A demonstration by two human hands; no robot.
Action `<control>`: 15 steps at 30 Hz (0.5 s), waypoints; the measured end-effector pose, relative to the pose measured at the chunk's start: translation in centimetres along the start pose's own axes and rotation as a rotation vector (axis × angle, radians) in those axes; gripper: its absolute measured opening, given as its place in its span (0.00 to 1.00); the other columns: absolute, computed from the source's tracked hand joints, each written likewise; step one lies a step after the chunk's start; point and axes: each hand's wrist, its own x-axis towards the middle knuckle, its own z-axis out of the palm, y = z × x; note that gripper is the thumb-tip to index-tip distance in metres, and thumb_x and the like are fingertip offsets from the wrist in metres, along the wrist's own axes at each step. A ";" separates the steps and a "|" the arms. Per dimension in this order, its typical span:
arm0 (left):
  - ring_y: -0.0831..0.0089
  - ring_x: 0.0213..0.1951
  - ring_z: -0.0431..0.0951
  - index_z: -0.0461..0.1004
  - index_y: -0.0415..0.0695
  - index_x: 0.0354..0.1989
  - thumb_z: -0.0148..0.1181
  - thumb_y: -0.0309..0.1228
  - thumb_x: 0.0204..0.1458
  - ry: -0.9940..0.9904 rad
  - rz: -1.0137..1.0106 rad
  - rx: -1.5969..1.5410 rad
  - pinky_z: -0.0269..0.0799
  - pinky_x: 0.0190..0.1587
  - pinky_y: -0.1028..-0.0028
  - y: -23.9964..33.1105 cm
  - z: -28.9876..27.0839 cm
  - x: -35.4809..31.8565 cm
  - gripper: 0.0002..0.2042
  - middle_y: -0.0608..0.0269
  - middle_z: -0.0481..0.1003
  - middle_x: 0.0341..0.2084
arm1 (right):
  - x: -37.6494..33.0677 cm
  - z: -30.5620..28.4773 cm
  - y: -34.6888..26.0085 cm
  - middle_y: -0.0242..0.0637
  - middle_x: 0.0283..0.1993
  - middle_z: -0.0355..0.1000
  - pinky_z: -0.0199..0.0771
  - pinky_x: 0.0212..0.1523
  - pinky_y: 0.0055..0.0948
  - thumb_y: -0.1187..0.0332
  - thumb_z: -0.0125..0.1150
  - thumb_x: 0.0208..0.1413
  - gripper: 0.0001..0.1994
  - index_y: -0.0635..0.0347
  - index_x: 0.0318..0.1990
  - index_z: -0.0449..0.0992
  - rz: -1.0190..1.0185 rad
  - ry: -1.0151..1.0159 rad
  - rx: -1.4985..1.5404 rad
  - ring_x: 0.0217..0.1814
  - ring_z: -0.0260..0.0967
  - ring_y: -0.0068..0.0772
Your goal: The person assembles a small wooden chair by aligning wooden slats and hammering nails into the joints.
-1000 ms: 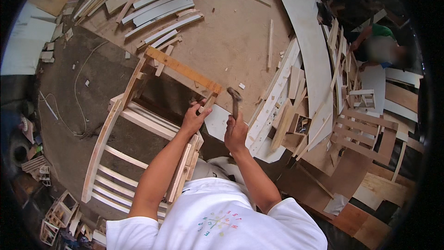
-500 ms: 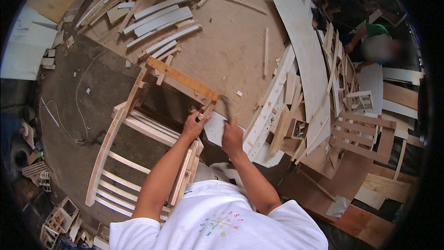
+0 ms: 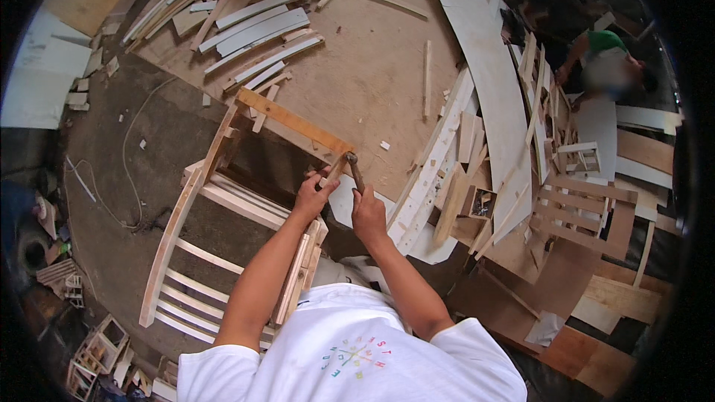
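Note:
A wooden chair frame (image 3: 173, 242) with a slatted back lies tilted in front of me, over the table's near edge. My left hand (image 3: 313, 195) is closed around a short wooden rail of the frame, close to its far right corner. In my right hand (image 3: 369, 216) I grip a hammer (image 3: 357, 173) by its handle. The hammer's head is at that same corner, against or just by the end of the orange-brown rail (image 3: 298, 120). Whether a nail is there is too small to tell.
Cut wooden strips (image 3: 261, 33) lie on the brown worktable (image 3: 372, 89). A long white board (image 3: 484, 67) and a small box of hardware (image 3: 482, 202) are to the right. Another person (image 3: 607, 59) works at the far right. A cord (image 3: 126, 171) lies on the floor at left.
The hammer and my right hand have moved slightly left, bringing the hammer's head onto the frame's corner. My left hand keeps its place. The other person has shifted a little.

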 end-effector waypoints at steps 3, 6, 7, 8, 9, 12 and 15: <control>0.77 0.35 0.77 0.76 0.42 0.64 0.69 0.44 0.60 0.046 0.068 0.087 0.75 0.37 0.73 -1.6 0.0 1.1 0.27 0.66 0.73 0.43 | -0.7 -1.9 -1.8 0.62 0.26 0.74 0.72 0.29 0.61 0.63 0.55 0.71 0.13 0.67 0.43 0.68 -0.001 0.074 0.059 0.30 0.74 0.71; 0.72 0.40 0.77 0.76 0.43 0.64 0.69 0.45 0.59 0.012 0.030 0.046 0.74 0.43 0.71 -1.6 0.5 0.7 0.28 0.62 0.74 0.45 | -0.2 -0.8 -0.4 0.62 0.25 0.73 0.68 0.28 0.61 0.64 0.56 0.71 0.11 0.66 0.43 0.68 -0.032 0.066 0.099 0.30 0.73 0.71; 0.67 0.46 0.77 0.76 0.43 0.64 0.69 0.47 0.58 -0.001 -0.012 0.037 0.72 0.50 0.70 -1.6 0.6 0.7 0.29 0.57 0.75 0.47 | 0.1 -0.3 -0.3 0.61 0.25 0.73 0.67 0.27 0.60 0.65 0.56 0.70 0.11 0.66 0.42 0.68 -0.028 0.038 0.044 0.30 0.73 0.71; 0.62 0.52 0.77 0.76 0.44 0.64 0.70 0.49 0.57 -0.013 -0.055 0.028 0.70 0.56 0.68 -1.6 0.7 0.6 0.30 0.52 0.76 0.50 | 0.0 -0.2 0.1 0.60 0.25 0.73 0.67 0.28 0.58 0.65 0.56 0.70 0.11 0.66 0.42 0.70 0.027 0.072 0.054 0.29 0.72 0.71; 0.57 0.58 0.77 0.76 0.44 0.64 0.70 0.50 0.56 -0.009 -0.085 0.026 0.69 0.63 0.66 -1.2 0.1 1.2 0.31 0.48 0.77 0.52 | 0.7 -0.3 -0.3 0.59 0.26 0.74 0.68 0.29 0.58 0.65 0.57 0.70 0.11 0.66 0.42 0.70 0.012 0.122 0.102 0.30 0.72 0.71; 0.56 0.49 0.82 0.73 0.44 0.68 0.69 0.54 0.55 -0.008 -0.060 0.027 0.74 0.56 0.65 -0.1 -0.5 0.7 0.36 0.51 0.78 0.50 | 1.6 -1.3 -1.8 0.56 0.33 0.77 0.71 0.39 0.57 0.66 0.61 0.67 0.10 0.65 0.41 0.72 -0.030 0.245 0.216 0.37 0.75 0.67; 0.54 0.51 0.83 0.71 0.44 0.69 0.68 0.57 0.54 0.018 -0.044 0.147 0.75 0.55 0.63 2.2 -0.5 0.1 0.39 0.50 0.79 0.52 | 6.3 -1.5 -3.3 0.58 0.43 0.78 0.75 0.42 0.52 0.65 0.66 0.62 0.15 0.64 0.50 0.73 -0.345 0.516 0.185 0.45 0.75 0.66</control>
